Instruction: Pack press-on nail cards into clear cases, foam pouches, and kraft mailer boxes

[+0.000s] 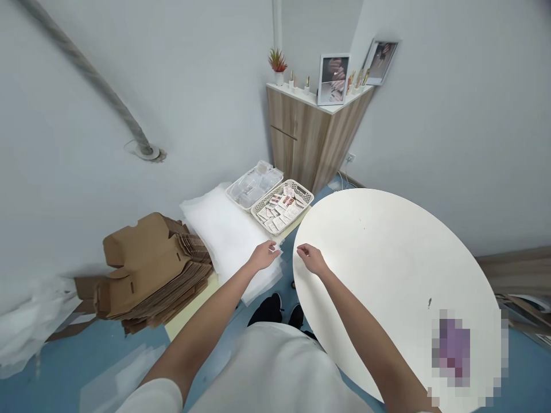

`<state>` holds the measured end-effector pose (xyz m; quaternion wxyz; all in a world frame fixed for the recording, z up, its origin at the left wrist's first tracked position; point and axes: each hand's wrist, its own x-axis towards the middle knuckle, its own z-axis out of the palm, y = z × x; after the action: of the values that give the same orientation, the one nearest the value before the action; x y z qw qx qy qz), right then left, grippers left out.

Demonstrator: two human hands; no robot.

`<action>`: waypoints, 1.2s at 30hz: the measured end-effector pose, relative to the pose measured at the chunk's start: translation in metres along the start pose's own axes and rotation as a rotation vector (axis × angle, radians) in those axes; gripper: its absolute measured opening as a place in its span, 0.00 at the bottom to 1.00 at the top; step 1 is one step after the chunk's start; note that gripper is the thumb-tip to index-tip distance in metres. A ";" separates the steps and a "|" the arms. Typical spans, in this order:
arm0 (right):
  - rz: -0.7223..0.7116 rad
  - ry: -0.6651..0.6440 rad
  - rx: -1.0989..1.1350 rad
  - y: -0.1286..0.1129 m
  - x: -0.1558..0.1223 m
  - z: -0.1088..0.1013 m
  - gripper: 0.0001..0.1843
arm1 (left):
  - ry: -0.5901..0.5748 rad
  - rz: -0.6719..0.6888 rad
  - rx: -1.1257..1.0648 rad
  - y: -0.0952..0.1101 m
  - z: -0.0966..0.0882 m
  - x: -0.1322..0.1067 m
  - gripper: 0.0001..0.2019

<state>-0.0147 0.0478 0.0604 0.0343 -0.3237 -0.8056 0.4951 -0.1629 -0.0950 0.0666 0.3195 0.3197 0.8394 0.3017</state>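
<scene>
My left hand point(263, 256) is closed in a pinch beside the stack of white foam sheets point(228, 229). A small whitish, see-through bit shows at its fingertips, too small to name. Over the left rim of the round white table point(370, 241), my right hand point(314, 259) has its fingers curled together, and nothing shows in them. Just beyond my left hand stands a white basket point(258, 225) full of small printed packets point(284, 207). Behind it is a second basket point(230, 195) with clear plastic boxes point(256, 186).
Flat brown cardboard boxes point(150, 264) lie stacked at the left, near crumpled white plastic point(34, 321). A wooden corner cabinet point(301, 137) bears picture frames point(333, 79) and a small plant point(278, 60). A pixelated purple patch point(454, 347) covers something on the table's right side.
</scene>
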 end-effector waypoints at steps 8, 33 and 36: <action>-0.039 0.018 -0.305 -0.022 0.070 0.005 0.15 | 0.042 -0.043 0.176 -0.006 -0.017 0.073 0.16; 0.144 -0.100 -0.832 -0.042 0.156 0.076 0.13 | -0.110 -0.097 0.386 -0.022 -0.007 0.184 0.10; 0.148 -0.102 -0.819 -0.045 0.155 0.076 0.12 | -0.067 -0.074 0.331 -0.024 -0.011 0.180 0.12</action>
<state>-0.1874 0.0617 0.0178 -0.1730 -0.3427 -0.9111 0.1504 -0.2854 0.0181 -0.0058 0.3012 0.3469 0.8776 0.1366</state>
